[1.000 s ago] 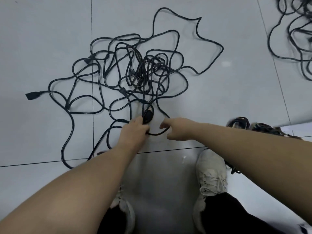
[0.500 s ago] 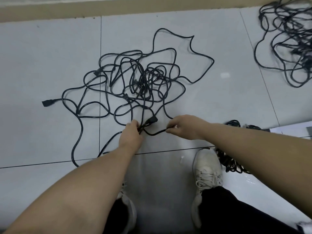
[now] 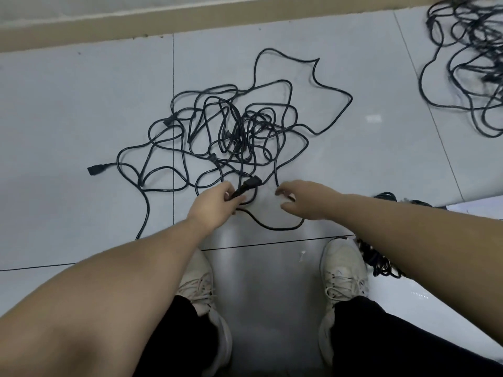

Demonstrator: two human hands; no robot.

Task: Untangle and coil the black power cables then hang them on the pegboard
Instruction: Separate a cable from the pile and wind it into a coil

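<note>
On the floor, ahead of your feet: the tangle of black power cables [image 3: 234, 134] lies spread across the grey tiles [image 3: 81, 110].
Plug end: one connector [image 3: 251, 184] is lifted at the near edge of the tangle.
Left hand [image 3: 215, 204]: your fingers grip the cord just behind that connector.
Right hand [image 3: 304, 200]: fingers spread, holding nothing; half a second ago it pinched the cord.
Change: the released length now sags in a slack loop [image 3: 275, 224] on the floor.
Meaning: untangling has barely begun; nothing here is coiled.
Surroundings: second cable pile [image 3: 473, 63] far right; a bundle [image 3: 378, 262] by your right shoe [image 3: 344, 270].
</note>
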